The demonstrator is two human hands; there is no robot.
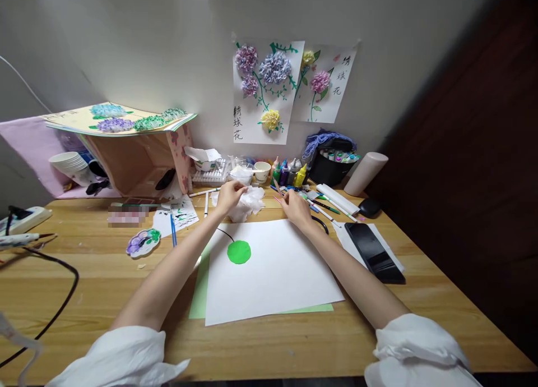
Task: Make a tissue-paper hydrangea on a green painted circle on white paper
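Observation:
White paper (pixel 277 269) lies over a green sheet (pixel 200 289) on the wooden table, with a green circle (pixel 239 252) and a thin dark line near its upper left. My left hand (pixel 232 197) is closed at the left edge of a crumpled white tissue (pixel 249 204); what its fingertips hold, if anything, is too small to tell. Beyond the paper's top edge, my right hand (pixel 295 207) has its fingers closed around a thin brush-like stick (pixel 278 186), which points up and left.
Paint bottles (pixel 300 175) and a paper cup (pixel 263 172) stand along the wall. Pens, a white roll (pixel 366 174) and a black phone (pixel 374 252) are at the right. Left are a flower-shaped palette (pixel 143 243), blue sticks (pixel 173 230) and a pink box (pixel 180 157).

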